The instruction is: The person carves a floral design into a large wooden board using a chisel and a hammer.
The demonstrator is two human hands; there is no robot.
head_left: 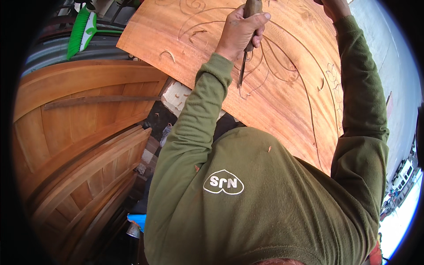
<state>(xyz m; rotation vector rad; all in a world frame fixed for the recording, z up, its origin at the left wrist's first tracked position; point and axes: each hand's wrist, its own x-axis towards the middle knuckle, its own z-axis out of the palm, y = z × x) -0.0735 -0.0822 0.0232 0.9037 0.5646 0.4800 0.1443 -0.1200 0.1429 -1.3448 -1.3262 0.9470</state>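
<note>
My left hand (240, 33) is closed around the wooden handle of a chisel (243, 68), whose slim dark blade points down to the carved lines of a large reddish wooden panel (291, 110). Scrolls, curves and leaf-like outlines are cut into the panel, and a few curled shavings lie on it. At the top edge, partly out of the picture, my right hand (333, 9) is raised with bent fingers; what it holds cannot be made out.
Framed wooden panels (70, 117) lean in a stack at the left. A green-and-white broom (81, 33) lies above them. A pale block (176, 96) sits under the panel's edge, with a metal can (134, 229) lower down. A white vehicle-like object (404, 174) shows far right.
</note>
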